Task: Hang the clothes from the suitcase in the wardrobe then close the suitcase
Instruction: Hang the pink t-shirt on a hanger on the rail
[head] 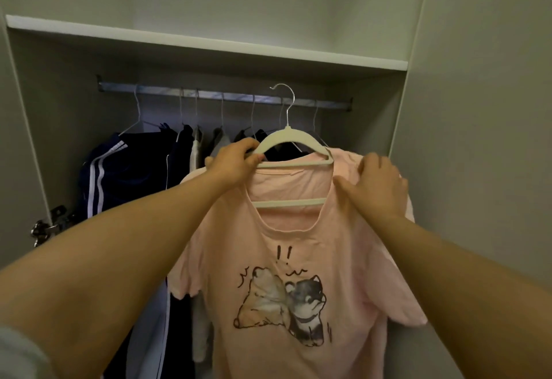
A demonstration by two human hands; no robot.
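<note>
Pink T-shirt [298, 259] is held up in front of the open wardrobe [400, 66], on a white hanger [286, 136]. It is not on the rail [224, 94] yet.

Left hand [236, 163]: fingers curled round the hanger's left arm, clamped on it at the shirt's shoulder. Right hand [376, 184]: fingers draped over the shirt's right shoulder, thumb on the front by the neckline, pinching fabric.

The hook [282, 91] looks free, up in front of the rail.

Judged step: seating the right shoulder on the hanger, then hooking it on.

Doing it well:
- Pull the right shoulder fully over the hanger end so the wide neck doesn't slip off.
- Keep the left grip firm and the hanger level.
- Aim the hook at the gap near the right end of the rail, between the hangers already there.
- Lift over the rail, lower, and only then let go.

A navy striped jacket [119, 169] hangs far left, well apart. The suitcase is not in view.
</note>
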